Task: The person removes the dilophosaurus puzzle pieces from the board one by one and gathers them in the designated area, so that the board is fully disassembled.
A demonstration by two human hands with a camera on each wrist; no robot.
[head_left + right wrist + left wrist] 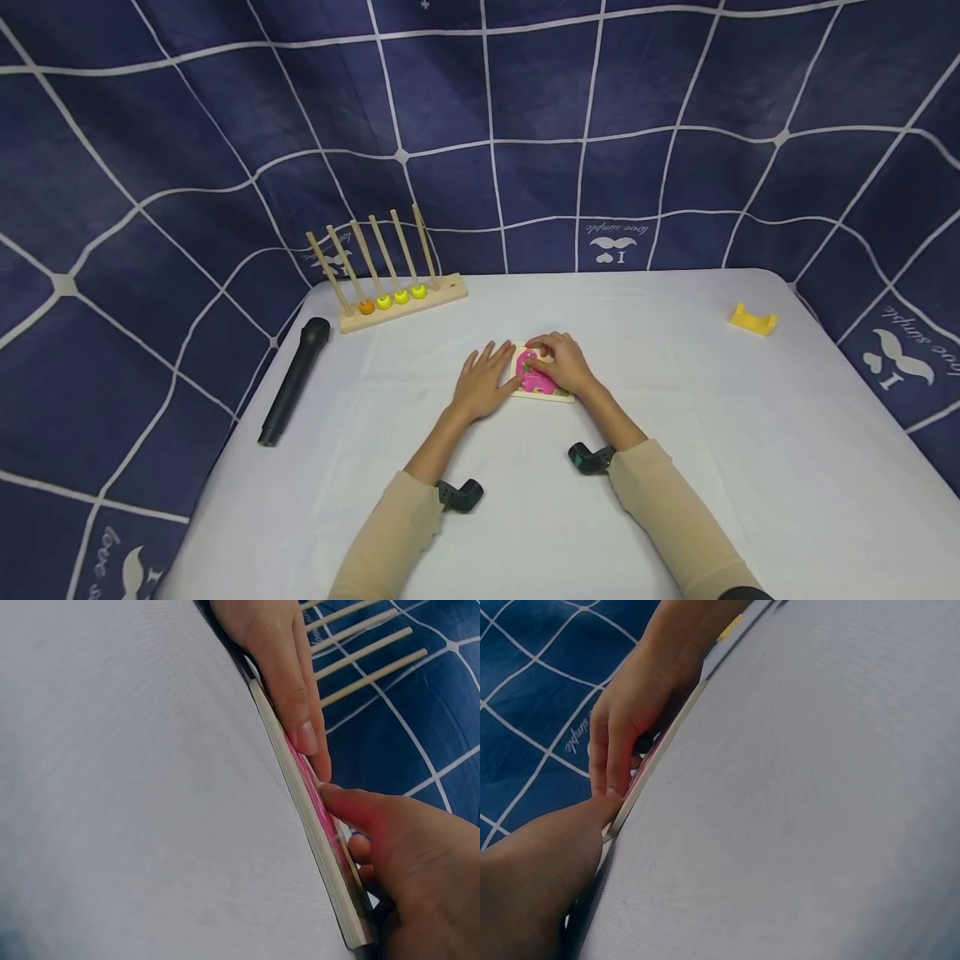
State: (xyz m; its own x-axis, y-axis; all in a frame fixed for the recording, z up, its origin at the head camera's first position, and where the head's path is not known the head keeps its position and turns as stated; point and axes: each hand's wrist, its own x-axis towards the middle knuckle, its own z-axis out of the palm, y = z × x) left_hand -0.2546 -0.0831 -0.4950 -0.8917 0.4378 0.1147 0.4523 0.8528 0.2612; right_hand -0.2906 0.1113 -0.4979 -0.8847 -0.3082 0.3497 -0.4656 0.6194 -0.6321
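Head view showed one tray (542, 397) containing pink puzzle pieces (534, 382), left hand (482, 386) straight-fingered, right hand (567, 364) bent-fingered, its grip unclear.

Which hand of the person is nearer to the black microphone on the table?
Left. The left hand is to the right of the black microphone, at the left edge of the pink puzzle board; the right hand is farther right, over that board.

You see pink with touches of green on the board (536, 382), and cream along its edge. Your sleeves (671, 512) are beige, the tabletop (525, 533) white, the curtain (540, 92) navy with white grid lines and moustaches, the microphone (295, 383) black, the beads (384, 302) orange and yellow.
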